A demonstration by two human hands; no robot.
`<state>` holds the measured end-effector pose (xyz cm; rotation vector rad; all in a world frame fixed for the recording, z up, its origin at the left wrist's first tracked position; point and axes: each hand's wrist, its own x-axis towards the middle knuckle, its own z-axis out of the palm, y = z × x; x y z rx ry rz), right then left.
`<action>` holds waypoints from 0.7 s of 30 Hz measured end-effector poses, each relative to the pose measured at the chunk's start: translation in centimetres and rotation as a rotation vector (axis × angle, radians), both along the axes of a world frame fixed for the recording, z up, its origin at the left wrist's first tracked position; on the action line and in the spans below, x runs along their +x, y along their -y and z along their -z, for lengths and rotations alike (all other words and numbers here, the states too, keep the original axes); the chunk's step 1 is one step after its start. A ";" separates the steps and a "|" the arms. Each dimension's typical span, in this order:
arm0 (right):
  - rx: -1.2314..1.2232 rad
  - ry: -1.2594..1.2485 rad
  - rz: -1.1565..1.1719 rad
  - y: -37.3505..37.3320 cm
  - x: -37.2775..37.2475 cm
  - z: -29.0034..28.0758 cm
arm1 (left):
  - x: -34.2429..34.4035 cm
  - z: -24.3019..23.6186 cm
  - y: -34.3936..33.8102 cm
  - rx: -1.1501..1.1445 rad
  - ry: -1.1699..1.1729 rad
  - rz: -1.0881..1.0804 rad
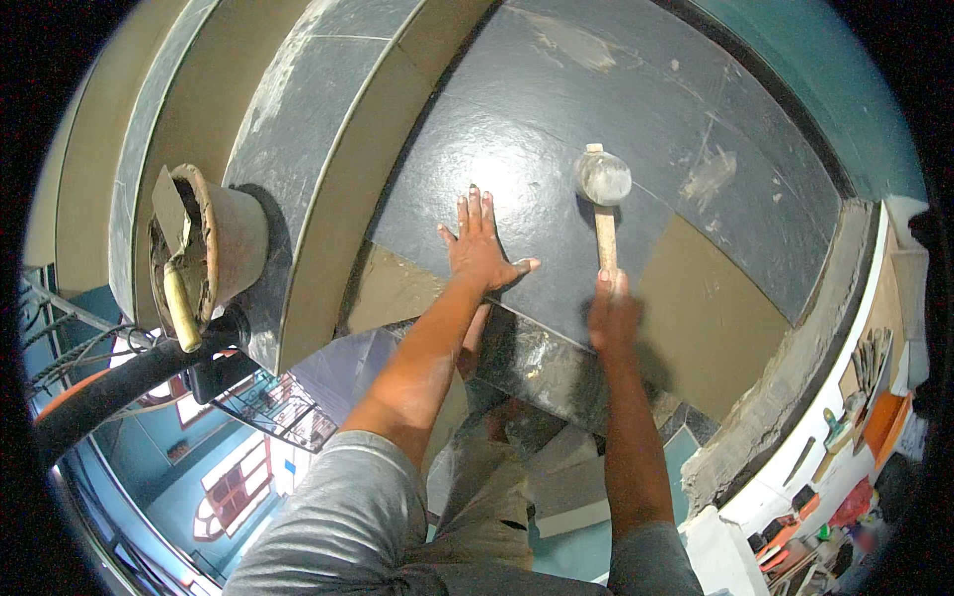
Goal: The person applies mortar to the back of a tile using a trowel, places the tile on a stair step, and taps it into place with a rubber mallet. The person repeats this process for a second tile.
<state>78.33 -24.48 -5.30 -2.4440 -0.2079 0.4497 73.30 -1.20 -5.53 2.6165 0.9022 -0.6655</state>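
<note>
With fingers spread, my left hand (pixel 481 248) lies flat on a large dark grey tile (pixel 542 253) that has a bright glare on it. My right hand (pixel 613 316) grips the wooden handle of a rubber mallet (pixel 603 181), whose pale, worn head is over the same tile, to the right of my left hand. Whether the mallet head touches the tile, I cannot tell. Bare brownish-grey patches (pixel 711 316) border the tile on the right, and another shows under my left forearm.
On a stair step at the left stands a mortar-crusted bucket (pixel 237 243) with a wooden-handled trowel (pixel 177 298) in it. Steps (pixel 348 109) rise to the left. A rough mortar edge (pixel 770 392) runs along the right, beside a ledge of tools (pixel 835 432). A black handrail (pixel 129 382) crosses lower left.
</note>
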 end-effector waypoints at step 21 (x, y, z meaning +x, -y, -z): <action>0.024 -0.016 -0.313 -8.1 1.9 2.7 | -0.6 0.0 -1.2 -0.055 0.001 -0.030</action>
